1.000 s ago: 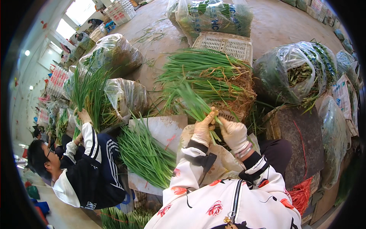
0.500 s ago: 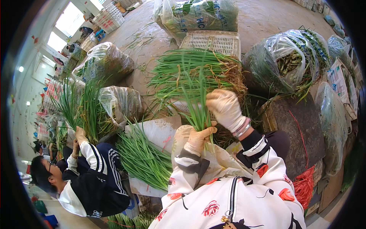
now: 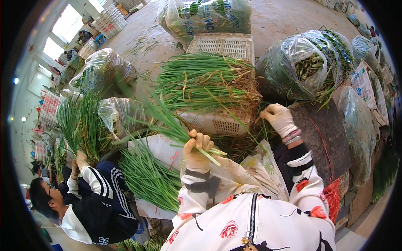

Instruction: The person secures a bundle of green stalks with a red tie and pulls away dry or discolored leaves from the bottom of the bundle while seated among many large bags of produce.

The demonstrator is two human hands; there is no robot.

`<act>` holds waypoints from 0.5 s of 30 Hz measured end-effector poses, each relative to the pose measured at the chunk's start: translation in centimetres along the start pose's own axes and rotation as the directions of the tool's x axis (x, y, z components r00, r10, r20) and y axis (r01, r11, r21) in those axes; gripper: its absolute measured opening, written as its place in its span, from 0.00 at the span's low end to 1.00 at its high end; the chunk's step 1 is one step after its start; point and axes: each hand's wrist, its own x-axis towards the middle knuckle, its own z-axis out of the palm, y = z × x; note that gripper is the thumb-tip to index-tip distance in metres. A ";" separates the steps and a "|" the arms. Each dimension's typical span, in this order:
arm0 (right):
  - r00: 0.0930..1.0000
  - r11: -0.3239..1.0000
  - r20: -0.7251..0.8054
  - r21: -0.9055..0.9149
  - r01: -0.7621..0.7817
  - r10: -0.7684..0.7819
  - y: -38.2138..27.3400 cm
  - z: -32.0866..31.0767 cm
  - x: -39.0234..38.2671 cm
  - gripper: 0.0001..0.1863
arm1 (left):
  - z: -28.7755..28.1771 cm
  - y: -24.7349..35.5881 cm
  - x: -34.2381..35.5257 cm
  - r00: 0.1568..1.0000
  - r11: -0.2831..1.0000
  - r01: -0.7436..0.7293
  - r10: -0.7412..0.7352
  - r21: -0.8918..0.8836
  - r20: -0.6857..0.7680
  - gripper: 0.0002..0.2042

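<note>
My left hand [image 3: 197,148], in a thin pale glove, grips a small bunch of green leafy stalks [image 3: 173,129] with white cut ends pointing right. My gloved right hand [image 3: 276,119] is pinched beside the roots at the right end of a big pile of stalks [image 3: 197,79]; what its fingers hold, if anything, is too small to make out. The pile lies on a white perforated crate [image 3: 194,119]. A patterned cloth [image 3: 259,180] covers my lap. Left of it, sorted stalks [image 3: 146,175] lie on a pale board [image 3: 157,142].
Plastic bags of stalks stand ahead [image 3: 205,16], right [image 3: 303,62] and left [image 3: 104,71]. A dark board [image 3: 324,150] and red twine [image 3: 334,201] are at my right. A co-worker [image 3: 90,209] holding stalks sits at my left. Stacked crates [image 3: 48,108] line the left wall.
My left hand has moved left, its bunch now tipped leftward. My right hand has left the bunch and moved right, to the root end of the pile. The camera view has shifted slightly.
</note>
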 end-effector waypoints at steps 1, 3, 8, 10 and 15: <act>0.982 0.985 -0.184 0.162 0.061 -0.031 -0.3 1.4 0.4 0.06 | -0.1 -0.2 0.0 1.000 1.000 0.016 -0.016 -0.024 -0.009 0.15; 0.848 0.920 -0.413 0.053 0.387 -0.333 -1.9 3.7 2.9 0.07 | -0.2 -0.3 -0.1 0.999 0.999 0.035 -0.036 -0.031 -0.016 0.15; 0.992 0.910 -0.014 -0.398 -0.119 0.124 -2.4 9.4 8.5 0.13 | 0.4 0.2 -0.3 0.988 0.999 0.011 -0.005 0.036 -0.152 0.20; 1.000 0.913 -0.018 -0.407 -0.006 -0.002 -2.0 7.8 10.1 0.07 | 0.0 0.5 -0.3 0.981 0.999 0.016 -0.008 0.041 -0.195 0.20; 0.949 0.951 -0.310 0.271 0.146 -0.057 -1.0 3.9 11.1 0.08 | -0.4 0.0 0.3 0.973 0.999 -0.013 0.023 0.042 -0.230 0.21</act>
